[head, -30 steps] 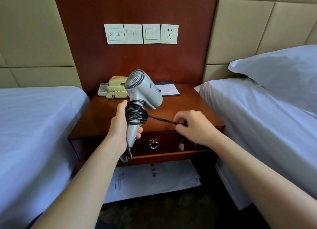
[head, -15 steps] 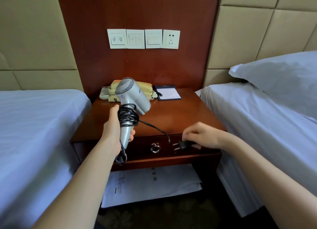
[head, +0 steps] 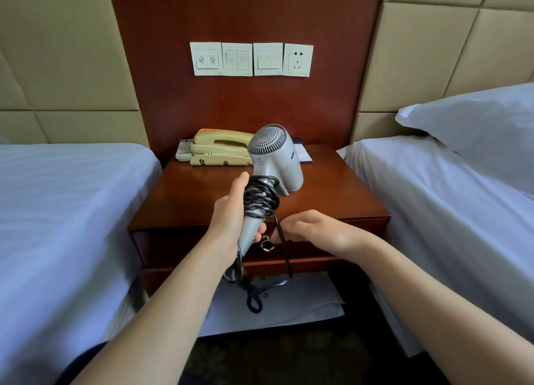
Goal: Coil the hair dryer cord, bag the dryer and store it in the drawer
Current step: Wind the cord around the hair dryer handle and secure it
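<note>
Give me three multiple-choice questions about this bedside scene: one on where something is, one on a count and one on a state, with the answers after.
1. Where is the telephone?
A. on a bed
B. on the nightstand, behind the hair dryer
C. on the floor

2. How many white wall plates are above it?
A. two
B. four
C. six

3. What state is the cord in?
A. plugged into the wall
B. lying loose on a bed
C. partly wound round the dryer's handle, the rest hanging

Answers:
1 B: it stands at the back of the wooden top.
2 B: four sit in a row on the wood panel.
3 C: the left hand grips the wrapped handle while the right hand pinches the hanging length.
</note>
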Demonstrator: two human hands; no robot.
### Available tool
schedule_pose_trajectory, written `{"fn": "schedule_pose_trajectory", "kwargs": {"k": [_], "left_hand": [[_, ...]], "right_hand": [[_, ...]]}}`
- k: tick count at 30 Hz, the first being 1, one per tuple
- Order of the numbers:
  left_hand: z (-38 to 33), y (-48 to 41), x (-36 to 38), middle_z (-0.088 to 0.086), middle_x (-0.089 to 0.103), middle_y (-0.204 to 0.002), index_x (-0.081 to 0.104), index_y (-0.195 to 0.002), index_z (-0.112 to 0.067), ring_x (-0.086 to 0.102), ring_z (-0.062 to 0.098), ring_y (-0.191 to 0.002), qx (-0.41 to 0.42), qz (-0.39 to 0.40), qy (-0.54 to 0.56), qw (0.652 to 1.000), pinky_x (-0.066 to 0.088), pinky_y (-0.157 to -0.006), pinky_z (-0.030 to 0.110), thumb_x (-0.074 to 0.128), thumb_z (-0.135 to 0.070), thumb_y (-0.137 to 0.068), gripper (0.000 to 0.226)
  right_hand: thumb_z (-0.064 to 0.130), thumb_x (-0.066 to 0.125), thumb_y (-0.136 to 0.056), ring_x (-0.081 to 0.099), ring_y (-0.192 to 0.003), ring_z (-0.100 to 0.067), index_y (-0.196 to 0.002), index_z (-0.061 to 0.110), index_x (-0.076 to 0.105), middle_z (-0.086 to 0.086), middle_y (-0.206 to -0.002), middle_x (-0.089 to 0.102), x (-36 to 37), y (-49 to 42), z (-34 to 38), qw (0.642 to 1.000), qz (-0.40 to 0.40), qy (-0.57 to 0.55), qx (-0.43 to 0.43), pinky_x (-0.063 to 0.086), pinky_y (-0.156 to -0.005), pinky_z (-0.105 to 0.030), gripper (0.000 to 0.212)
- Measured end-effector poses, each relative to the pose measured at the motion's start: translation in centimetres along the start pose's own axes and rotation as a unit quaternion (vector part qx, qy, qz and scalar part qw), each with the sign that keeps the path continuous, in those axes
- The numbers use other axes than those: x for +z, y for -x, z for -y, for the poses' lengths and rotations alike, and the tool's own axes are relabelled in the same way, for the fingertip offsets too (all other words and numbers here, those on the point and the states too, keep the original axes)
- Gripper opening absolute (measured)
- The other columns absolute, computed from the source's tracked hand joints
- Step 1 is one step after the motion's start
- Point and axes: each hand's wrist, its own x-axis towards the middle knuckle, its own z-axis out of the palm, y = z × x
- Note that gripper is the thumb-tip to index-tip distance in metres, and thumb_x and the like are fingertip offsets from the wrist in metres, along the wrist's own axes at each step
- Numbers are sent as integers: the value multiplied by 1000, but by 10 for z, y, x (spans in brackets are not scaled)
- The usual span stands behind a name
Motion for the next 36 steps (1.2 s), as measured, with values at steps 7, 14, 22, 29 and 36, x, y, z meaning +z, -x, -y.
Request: {"fn": "schedule_pose_trajectory", "kwargs": {"k": [7,14,22,29,36], "left_hand": [[-4,3,2,12,58,-54,64,-86,-3,51,20,-40,53,-66,-11,996,42,-43,25,51,-55,-88,54],[-10,-1,-13,13,58,-55,64,-100,3,51,17,-36,36,-96,22,994,41,-37,22,47,-55,-90,61],[-13,-6,-21,12,63,-56,66,-90,-7,55,18,-37,60,-121,-96,986,43,-39,23,49,-59,-87,55],[-12,-2,-18,8,68,-66,66,-90,-13,63,16,-43,115,-56,-341,931,45,-39,22,42,-62,-87,55],[-9,13,-9,10,65,-59,65,-100,-21,62,18,-42,141,85,-519,839,51,-42,28,31,-51,-96,45]], "right_hand": [[9,45,-96,43,-34,-4,-76,11,49,-1,-52,51,16,2,9,896,-40,-427,114,47,-39,-18,20],[21,38,-100,22,-36,-4,-72,11,54,8,-47,33,-10,7,13,966,-111,-229,35,19,-33,-14,33],[33,44,-92,45,-52,-25,-65,18,47,0,-55,50,-10,21,25,853,-243,406,-222,27,-51,-30,32],[39,41,-90,55,-52,-27,-70,13,61,1,-57,56,-17,26,31,792,-296,442,-298,42,-44,-34,38],[38,54,-84,43,-48,-10,-68,16,63,12,-56,46,-29,33,43,778,-324,425,-331,32,-45,-20,29]]}}
